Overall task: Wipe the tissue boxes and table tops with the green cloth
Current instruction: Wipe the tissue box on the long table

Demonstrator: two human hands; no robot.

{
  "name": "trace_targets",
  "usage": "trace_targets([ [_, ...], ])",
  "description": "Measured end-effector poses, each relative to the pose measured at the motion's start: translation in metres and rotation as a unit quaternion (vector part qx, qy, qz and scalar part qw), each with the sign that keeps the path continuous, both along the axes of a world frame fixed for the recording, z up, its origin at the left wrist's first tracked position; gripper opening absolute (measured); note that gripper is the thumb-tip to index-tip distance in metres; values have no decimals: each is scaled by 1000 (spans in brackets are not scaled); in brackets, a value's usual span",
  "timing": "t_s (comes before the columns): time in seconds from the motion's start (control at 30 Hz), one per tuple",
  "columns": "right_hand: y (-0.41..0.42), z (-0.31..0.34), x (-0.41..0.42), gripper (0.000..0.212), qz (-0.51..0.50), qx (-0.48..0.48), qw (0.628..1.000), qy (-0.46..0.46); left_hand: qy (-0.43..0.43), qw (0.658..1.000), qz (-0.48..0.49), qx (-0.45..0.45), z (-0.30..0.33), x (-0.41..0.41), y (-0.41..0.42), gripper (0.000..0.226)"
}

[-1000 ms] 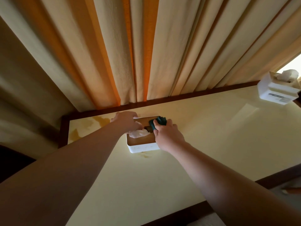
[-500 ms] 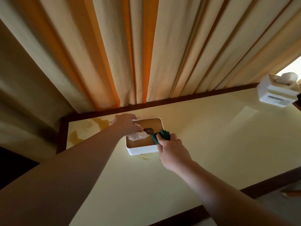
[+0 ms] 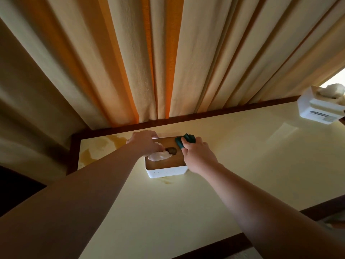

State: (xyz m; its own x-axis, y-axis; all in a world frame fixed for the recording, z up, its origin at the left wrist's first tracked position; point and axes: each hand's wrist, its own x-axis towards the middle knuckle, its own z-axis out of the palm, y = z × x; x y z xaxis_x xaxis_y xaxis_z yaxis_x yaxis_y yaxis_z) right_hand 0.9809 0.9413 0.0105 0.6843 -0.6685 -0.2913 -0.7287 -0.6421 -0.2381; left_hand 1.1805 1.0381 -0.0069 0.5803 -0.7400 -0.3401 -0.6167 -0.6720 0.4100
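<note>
Your right hand grips the bunched green cloth against the 1 o'clock corner of the tissue box, which sits on the table. Your left hand curls over the box's 10 o'clock edge. A second tissue box stands at the table's 2 o'clock corner.

We see a smooth, faintly glossy cream desk framed in dark wood, a tissue box with a matt white plastic-looking body and brown wooden lid, soft crumpled paper tissue, a green cloth, and coarse woven curtains.
</note>
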Motion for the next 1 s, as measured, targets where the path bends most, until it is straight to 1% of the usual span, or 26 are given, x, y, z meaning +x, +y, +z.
trace_targets([
  [0.17,36,-2,-34,50,-2,26,1000,-12,-5,1000,-6,2,0,0,0,57],
  [0.27,45,-2,-38,50,0,24,1000,-12,-6,1000,-3,2,1,-1,0,58],
  [0.37,37,0,-20,49,0,0,1000,-24,-6,1000,-6,-4,0,-1,0,57],
  [0.53,17,2,26,51,23,-43,999,7,-15,1000,-21,-10,-2,1,0,53],
  [0.63,11,3,36,53,43,-53,998,7,-18,999,-30,0,-2,4,-1,51],
  [0.7,7,2,31,53,40,-53,998,0,-17,999,-35,3,-1,4,-1,53],
  [0.83,2,-1,8,51,-15,-29,999,-24,-7,1000,-18,-2,0,1,1,58],
  [1.0,25,-3,-26,48,4,-5,1000,-27,0,1000,-7,-2,0,1,0,60],
])
